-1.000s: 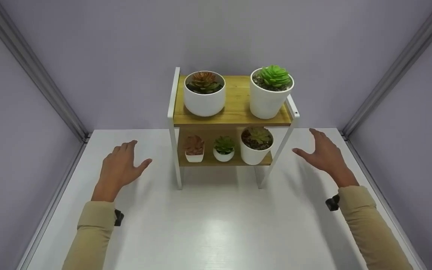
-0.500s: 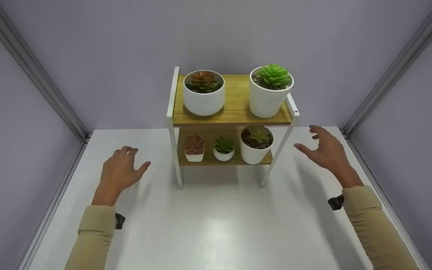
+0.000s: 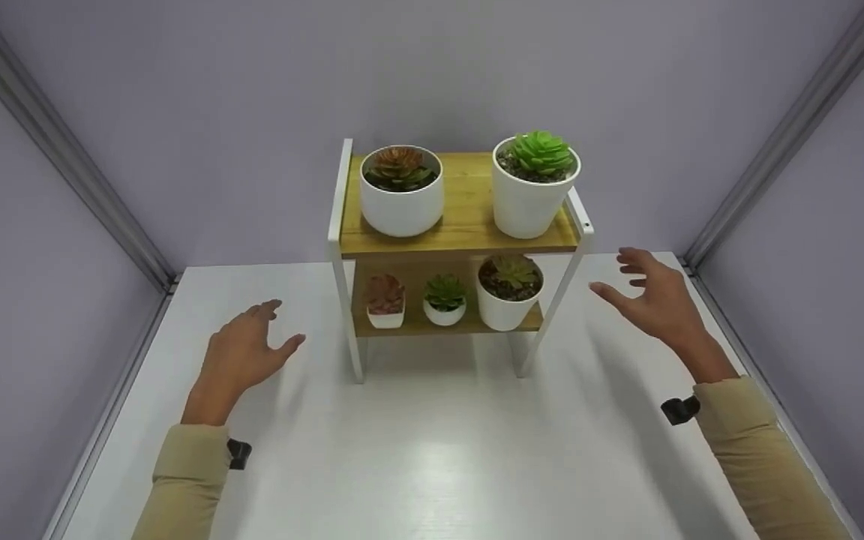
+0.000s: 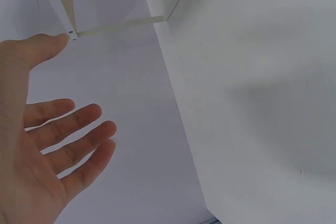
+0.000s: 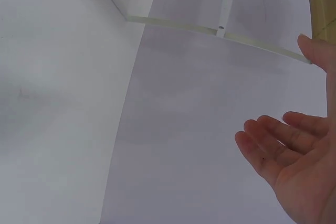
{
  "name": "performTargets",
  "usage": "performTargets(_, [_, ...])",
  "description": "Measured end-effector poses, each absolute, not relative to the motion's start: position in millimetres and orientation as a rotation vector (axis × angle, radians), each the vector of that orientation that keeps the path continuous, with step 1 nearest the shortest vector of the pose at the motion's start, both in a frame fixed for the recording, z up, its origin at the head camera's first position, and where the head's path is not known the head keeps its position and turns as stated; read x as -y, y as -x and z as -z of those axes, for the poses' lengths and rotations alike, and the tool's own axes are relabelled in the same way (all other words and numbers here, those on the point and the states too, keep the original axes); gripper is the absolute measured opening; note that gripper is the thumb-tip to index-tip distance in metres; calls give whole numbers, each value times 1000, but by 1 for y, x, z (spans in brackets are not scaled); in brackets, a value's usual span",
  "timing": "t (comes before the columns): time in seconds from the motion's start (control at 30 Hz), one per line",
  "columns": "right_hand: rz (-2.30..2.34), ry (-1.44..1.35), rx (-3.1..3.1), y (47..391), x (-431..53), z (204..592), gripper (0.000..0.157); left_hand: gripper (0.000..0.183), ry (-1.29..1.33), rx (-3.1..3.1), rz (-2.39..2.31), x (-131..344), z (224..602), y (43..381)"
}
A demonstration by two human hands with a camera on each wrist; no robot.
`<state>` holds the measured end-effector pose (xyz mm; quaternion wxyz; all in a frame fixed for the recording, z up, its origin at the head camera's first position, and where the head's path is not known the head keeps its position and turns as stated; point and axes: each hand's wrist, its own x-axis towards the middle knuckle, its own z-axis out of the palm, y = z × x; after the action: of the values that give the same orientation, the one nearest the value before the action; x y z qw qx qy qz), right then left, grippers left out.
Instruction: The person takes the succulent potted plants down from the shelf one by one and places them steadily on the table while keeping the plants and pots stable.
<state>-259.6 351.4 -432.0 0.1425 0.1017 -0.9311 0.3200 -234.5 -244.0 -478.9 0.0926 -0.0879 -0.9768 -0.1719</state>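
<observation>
A two-tier wooden shelf (image 3: 466,202) with white side frames stands at the back of the table. On its top tier are a wide white pot with a reddish succulent (image 3: 402,208) and a taller white pot with a bright green succulent (image 3: 526,202). Below sit a small reddish succulent (image 3: 385,300), a small green succulent (image 3: 445,300) and a larger potted succulent (image 3: 505,304). Left of the shelf hovers my left hand (image 3: 241,356), fingers loosely spread, holding nothing. My right hand (image 3: 653,304) is at the shelf's right, fingers slightly bent, also holding nothing. Neither touches the shelf.
The white table (image 3: 424,450) extends in front of the shelf. Grey-lilac panels enclose it at the back (image 3: 252,112) and on both sides, with metal corner posts (image 3: 72,150). Each wrist carries a small black camera (image 3: 679,410).
My right hand has shifted slightly right, and its fingers have bent and spread a little. The left hand has barely moved. The head view has shifted slightly; the pots stay where they were.
</observation>
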Motion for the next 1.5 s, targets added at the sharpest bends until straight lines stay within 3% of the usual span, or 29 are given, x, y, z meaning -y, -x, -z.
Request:
performTargets(0.5, [-964,-342,2550,245,-340,402,69,48,283,2888,797,242,478,230])
performTargets(1.5, [-926,-389,2442,213,-311,358,71,55,327,2647,1343,213,459,231])
